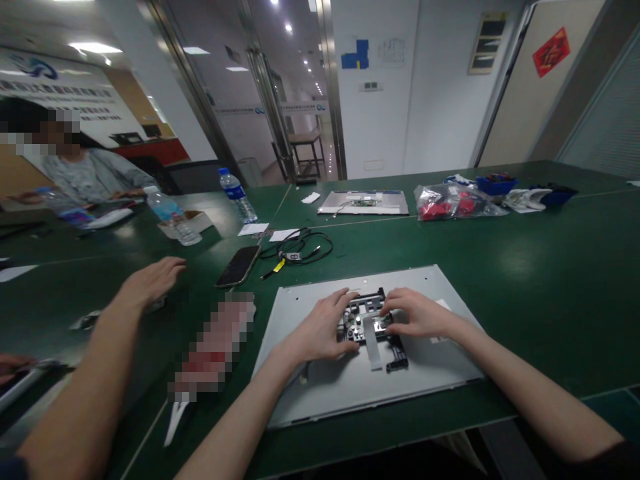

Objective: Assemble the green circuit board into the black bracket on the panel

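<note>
A small black-and-metal mechanism (356, 328) with a black frame lies at the middle of a flat silver panel (320, 390). A grey flat ribbon cable (372, 343) runs down from its middle. My left hand (325, 327) grips the mechanism's left side, fingers at its top edge and thumb near its lower edge. From the right, my right hand (413, 313) has its fingers bent onto the mechanism's right side. Both hands partly cover it, and whether it is raised off the panel I cannot tell. A black bracket arm (399, 357) sticks out below it at the right.
Left of the panel are a phone (239, 266), a black cable (305, 250) and a blurred-out item (215, 347). A co-worker's arm (115, 340) reaches in there. Farther back are bottles (236, 193), a second panel (335, 203) and a plastic bag (453, 201). Another person sits at left.
</note>
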`<state>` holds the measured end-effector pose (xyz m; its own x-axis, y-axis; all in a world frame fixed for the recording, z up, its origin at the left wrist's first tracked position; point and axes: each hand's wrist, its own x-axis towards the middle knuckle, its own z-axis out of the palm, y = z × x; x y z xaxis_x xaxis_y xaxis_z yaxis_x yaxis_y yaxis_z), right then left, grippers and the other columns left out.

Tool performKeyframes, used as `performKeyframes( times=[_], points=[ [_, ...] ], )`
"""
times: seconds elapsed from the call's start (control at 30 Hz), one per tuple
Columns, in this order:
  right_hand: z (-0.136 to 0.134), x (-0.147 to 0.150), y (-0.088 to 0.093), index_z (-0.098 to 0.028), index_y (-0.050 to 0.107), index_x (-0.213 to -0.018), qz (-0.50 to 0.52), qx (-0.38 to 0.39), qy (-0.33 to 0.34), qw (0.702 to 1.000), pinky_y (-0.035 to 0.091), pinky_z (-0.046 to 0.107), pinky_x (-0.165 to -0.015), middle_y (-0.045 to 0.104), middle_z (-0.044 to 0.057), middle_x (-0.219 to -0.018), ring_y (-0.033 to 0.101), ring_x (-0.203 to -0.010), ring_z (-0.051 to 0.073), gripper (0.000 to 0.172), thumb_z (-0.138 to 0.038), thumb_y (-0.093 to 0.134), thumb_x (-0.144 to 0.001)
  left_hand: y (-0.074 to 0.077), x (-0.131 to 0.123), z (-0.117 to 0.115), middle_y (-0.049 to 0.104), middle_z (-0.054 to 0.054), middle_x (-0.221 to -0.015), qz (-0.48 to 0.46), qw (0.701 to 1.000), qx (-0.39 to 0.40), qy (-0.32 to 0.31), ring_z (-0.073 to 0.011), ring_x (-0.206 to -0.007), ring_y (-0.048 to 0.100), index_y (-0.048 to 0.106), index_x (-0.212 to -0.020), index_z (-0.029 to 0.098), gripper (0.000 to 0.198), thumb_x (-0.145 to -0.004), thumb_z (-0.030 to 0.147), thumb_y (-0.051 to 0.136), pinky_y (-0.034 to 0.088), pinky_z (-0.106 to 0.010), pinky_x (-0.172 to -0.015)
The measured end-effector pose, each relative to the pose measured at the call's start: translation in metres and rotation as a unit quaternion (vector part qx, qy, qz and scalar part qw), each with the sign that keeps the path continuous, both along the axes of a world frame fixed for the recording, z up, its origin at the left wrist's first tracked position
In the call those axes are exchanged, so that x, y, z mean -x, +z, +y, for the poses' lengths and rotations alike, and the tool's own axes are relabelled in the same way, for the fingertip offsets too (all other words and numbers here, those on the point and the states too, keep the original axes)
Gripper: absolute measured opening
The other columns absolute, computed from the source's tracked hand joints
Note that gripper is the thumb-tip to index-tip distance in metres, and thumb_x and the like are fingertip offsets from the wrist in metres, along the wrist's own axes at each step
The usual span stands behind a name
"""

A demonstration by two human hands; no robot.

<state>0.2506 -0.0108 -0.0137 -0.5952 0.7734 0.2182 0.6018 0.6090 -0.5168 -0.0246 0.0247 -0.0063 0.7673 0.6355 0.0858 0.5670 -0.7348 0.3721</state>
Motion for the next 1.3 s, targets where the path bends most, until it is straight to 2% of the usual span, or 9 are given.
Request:
performKeyframes(
  times=[0.13,0.27,0.33,0.43,0.6,0.83,1.3],
  points=[
    [-0.001,0.002,-0.001,-0.020,0.069,-0.096,0.000,-0.006,0.008,1.000,0.044,0.037,-0.082,0.065,0.006,-0.098,0.058,-0.093,0.022,0.018,-0.028,0.075,-0.081,0.010,-0.006,-0.006,0.037,-0.014,-0.149,-0.024,0.999,-0.024,-0.009,-0.0379,-0.135,0.037,0.035,-0.142,0.026,0.089,-0.068,0.044,0.079,0.030,-0.058,-0.111],
    [-0.002,0.004,-0.001,-0.019,0.067,-0.094,0.001,-0.013,0.010,1.000,0.043,0.034,-0.080,0.065,0.004,-0.093,0.058,-0.090,0.021,0.016,-0.024,0.075,-0.080,0.020,-0.017,-0.014,0.049,-0.011,-0.136,-0.069,0.995,-0.065,-0.008,-0.0343,-0.128,0.043,0.051,-0.121,0.024,0.053,-0.074,0.037,0.072,0.033,-0.055,-0.109],
    [-0.002,0.005,-0.002,-0.019,0.067,-0.093,0.004,-0.015,0.013,1.000,0.043,0.034,-0.080,0.064,0.004,-0.091,0.058,-0.088,0.020,0.015,-0.023,0.074,-0.081,0.021,-0.021,-0.018,0.055,-0.009,-0.125,-0.081,0.994,-0.070,-0.010,-0.0309,-0.120,0.049,0.052,-0.113,0.023,0.039,-0.078,0.029,0.066,0.034,-0.053,-0.108],
    [-0.002,0.005,-0.002,-0.019,0.066,-0.091,0.008,-0.020,0.017,1.000,0.042,0.032,-0.078,0.064,0.003,-0.089,0.058,-0.086,0.020,0.013,-0.022,0.073,-0.081,0.017,-0.025,-0.021,0.061,-0.006,-0.110,-0.074,0.994,-0.072,-0.026,-0.0265,-0.108,0.055,0.053,-0.107,0.023,0.030,-0.079,0.022,0.062,0.033,-0.052,-0.108],
    [-0.002,0.005,-0.003,-0.020,0.067,-0.091,0.009,-0.024,0.020,0.999,0.042,0.032,-0.077,0.065,0.004,-0.089,0.058,-0.086,0.020,0.012,-0.020,0.073,-0.080,0.014,-0.029,-0.023,0.063,-0.004,-0.105,-0.050,0.995,-0.070,-0.045,-0.0255,-0.104,0.057,0.058,-0.102,0.025,0.025,-0.078,0.021,0.062,0.031,-0.052,-0.108],
    [-0.001,0.006,-0.003,-0.020,0.066,-0.092,0.008,-0.019,0.018,1.000,0.042,0.033,-0.079,0.065,0.004,-0.090,0.058,-0.087,0.021,0.014,-0.020,0.073,-0.080,0.014,-0.029,-0.023,0.063,-0.004,-0.105,-0.034,0.996,-0.065,-0.051,-0.0261,-0.104,0.057,0.060,-0.103,0.025,0.025,-0.080,0.032,0.067,0.028,-0.053,-0.110],
    [-0.002,0.006,-0.003,-0.020,0.066,-0.092,0.005,-0.019,0.021,1.000,0.043,0.033,-0.079,0.065,0.004,-0.089,0.058,-0.088,0.021,0.013,-0.021,0.072,-0.081,0.007,-0.031,-0.023,0.062,-0.005,-0.105,-0.031,0.996,-0.058,-0.053,-0.0264,-0.105,0.056,0.058,-0.108,0.023,0.034,-0.077,0.033,0.070,0.028,-0.051,-0.110]
  ],
)
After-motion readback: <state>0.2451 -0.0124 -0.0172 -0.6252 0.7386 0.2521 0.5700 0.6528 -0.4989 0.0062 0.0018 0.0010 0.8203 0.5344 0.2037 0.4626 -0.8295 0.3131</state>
